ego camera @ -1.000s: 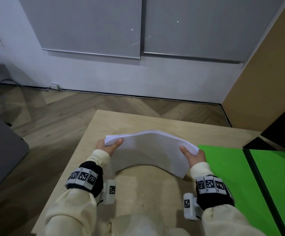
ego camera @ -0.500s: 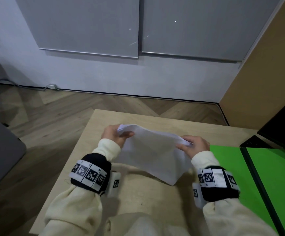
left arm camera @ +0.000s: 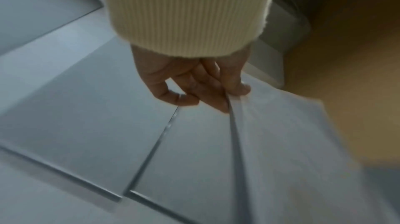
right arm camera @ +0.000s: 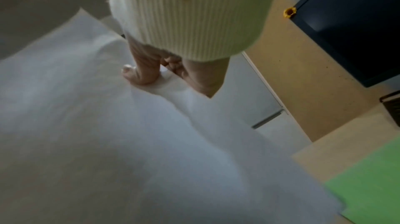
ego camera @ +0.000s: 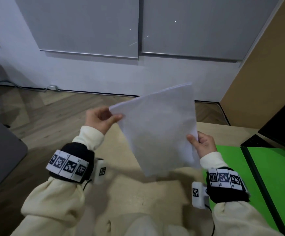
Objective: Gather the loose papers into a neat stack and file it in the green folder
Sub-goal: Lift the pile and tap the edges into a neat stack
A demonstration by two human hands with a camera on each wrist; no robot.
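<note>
Both hands, left hand and right hand, pinch the paper stack above the table.

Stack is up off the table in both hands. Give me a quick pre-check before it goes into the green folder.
1. Left hand pinches the paper stack at a corner: ok.
2. Right hand grips the stack's right edge: ok.
3. Sheet edges aligned: cannot tell, blurred.
4. Green folder lies open on the table: ok.
5. Nothing visible on the folder: ok.
6. Stack clear of the table: ok.
</note>
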